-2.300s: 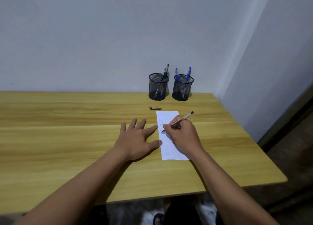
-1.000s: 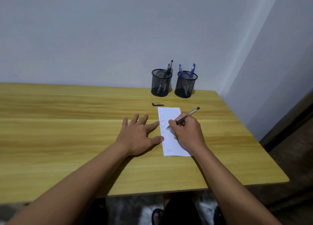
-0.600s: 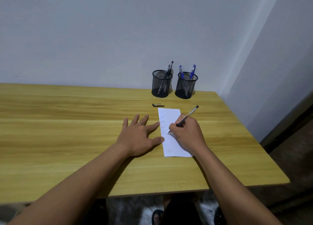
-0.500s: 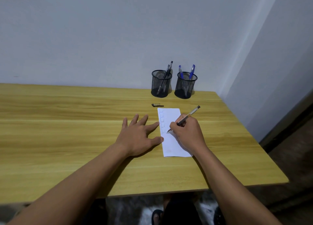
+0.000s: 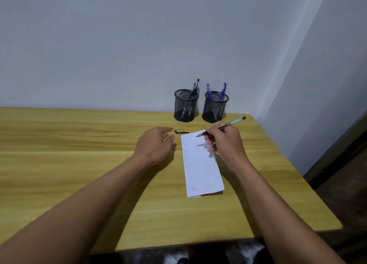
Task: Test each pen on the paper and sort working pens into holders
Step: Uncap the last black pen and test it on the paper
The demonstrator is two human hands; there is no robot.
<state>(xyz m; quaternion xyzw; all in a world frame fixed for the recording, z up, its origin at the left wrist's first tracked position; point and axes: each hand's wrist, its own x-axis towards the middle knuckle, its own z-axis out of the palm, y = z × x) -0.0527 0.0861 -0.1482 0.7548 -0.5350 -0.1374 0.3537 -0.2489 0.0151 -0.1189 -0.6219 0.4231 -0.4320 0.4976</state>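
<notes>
1. Since the pen [image 5: 222, 126] is uncapped, the coming move probably turns on its cap [image 5: 181, 132]. The cap lies on the counter [image 5: 79, 164] just above the middle of the frame, between the left hand [image 5: 155, 144] and the upper left corner of the paper [image 5: 200, 164], with its long axis running across the frame.
2. That left hand is the nearer one. Its fingers [image 5: 165, 129] are loosely curled and point toward the cap, close to it but apart from it, and they hold nothing.
3. The right hand [image 5: 226, 142] pinches the pen near its tip, its fingers [image 5: 209, 139] curled round the barrel. The pen slants from lower left to upper right, and its tip hovers at the paper's upper edge, casting a shadow on the sheet.
4. Faint scribbles run down the paper's left margin; I cannot tell which pen made them.
5. At the back of the counter stand the holder with black pens [image 5: 185, 105] and, to its right, the holder with blue pens [image 5: 215, 107]. The pen's dark ends suggest it belongs in the first.
</notes>
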